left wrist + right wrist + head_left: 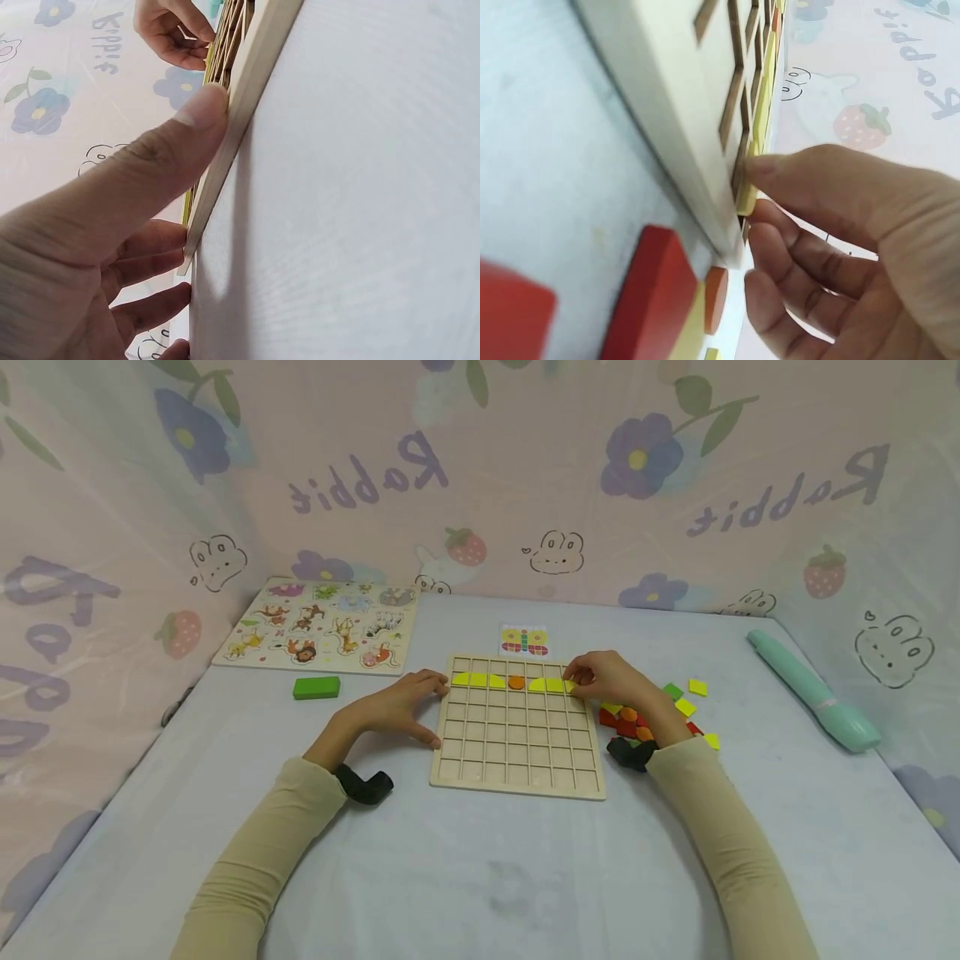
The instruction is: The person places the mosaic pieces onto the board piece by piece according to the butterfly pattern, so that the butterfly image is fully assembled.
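Observation:
A wooden grid board [517, 790] lies on the white table. Along its second row from the back sit yellow pieces [478, 680] with rounded ends, on both sides of an orange disc [516, 682]. My right hand [613, 678] pinches a yellow quarter-round piece [748, 187] between thumb and fingers at that row's right end. At the board's left side, my left hand [397, 703] spreads loosely, thumb and fingertips against the edge. In the left wrist view the left thumb [201, 109] touches the board's side.
Loose red [626, 728], yellow, orange and green pieces lie right of the board, partly under the right arm. Behind it is a butterfly pattern card [524, 652]. An animal puzzle board [281, 643] and a green block [316, 688] are at left; a teal tube-shaped object [813, 693] lies far right.

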A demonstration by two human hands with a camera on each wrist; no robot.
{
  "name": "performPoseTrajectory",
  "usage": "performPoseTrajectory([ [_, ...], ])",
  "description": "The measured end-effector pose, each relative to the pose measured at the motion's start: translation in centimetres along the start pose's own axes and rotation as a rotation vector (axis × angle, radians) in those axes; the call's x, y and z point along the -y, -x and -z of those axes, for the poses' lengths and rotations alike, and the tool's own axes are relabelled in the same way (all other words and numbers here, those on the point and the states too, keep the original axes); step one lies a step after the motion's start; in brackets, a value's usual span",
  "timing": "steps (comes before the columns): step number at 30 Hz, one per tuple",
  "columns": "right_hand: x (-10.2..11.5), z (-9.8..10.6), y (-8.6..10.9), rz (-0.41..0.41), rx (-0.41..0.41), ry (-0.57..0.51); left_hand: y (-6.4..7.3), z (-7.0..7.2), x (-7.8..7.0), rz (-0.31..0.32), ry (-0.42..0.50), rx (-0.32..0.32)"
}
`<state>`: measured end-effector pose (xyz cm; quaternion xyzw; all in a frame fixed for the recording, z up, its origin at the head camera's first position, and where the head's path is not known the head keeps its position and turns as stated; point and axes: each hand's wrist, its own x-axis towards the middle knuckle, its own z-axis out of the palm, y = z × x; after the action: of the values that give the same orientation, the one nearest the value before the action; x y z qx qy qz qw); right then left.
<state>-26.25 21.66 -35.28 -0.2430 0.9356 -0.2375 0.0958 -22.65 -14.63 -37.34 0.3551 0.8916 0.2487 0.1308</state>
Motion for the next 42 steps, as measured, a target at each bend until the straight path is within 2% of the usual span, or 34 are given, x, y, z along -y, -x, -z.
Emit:
performPoseTrajectory([
  [6,0.0,0.0,0.1,-0.010,-0.007,-0.017,0.0,0.1,-0.3,0.007,-0.002,-0.002],
  [13,-0.4,-0.1,0.2,0.021,-0.026,-0.003,0.0,0.1,-0.3,-0.002,-0.003,-0.008],
  [19,-1.2,1.2,1.8,0.004,-0.062,0.020,-0.1,0.0,-0.2,-0.005,0.000,-0.005],
  [23,-3.1,2.7,3.9,-0.061,-0.113,0.048,-0.1,0.0,-0.3,-0.006,0.001,-0.002],
  [28,-6.3,4.3,7.1,-0.196,-0.188,0.039,0.0,0.0,-0.2,0.008,-0.012,0.001],
  [32,-9.0,5.1,9.1,-0.248,-0.254,0.044,0.1,0.1,-0.3,0.012,-0.015,-0.001],
  [34,-10.0,5.2,9.7,-0.266,-0.256,0.046,0.1,0.2,-0.3,0.012,-0.011,-0.002],
  [39,-11.9,5.1,10.4,-0.316,-0.183,0.039,0.1,0.1,-0.4,0.007,-0.003,0.001],
  [42,-12.6,4.9,10.5,-0.341,-0.165,0.030,0.0,0.1,-0.4,0.003,-0.003,0.001],
])
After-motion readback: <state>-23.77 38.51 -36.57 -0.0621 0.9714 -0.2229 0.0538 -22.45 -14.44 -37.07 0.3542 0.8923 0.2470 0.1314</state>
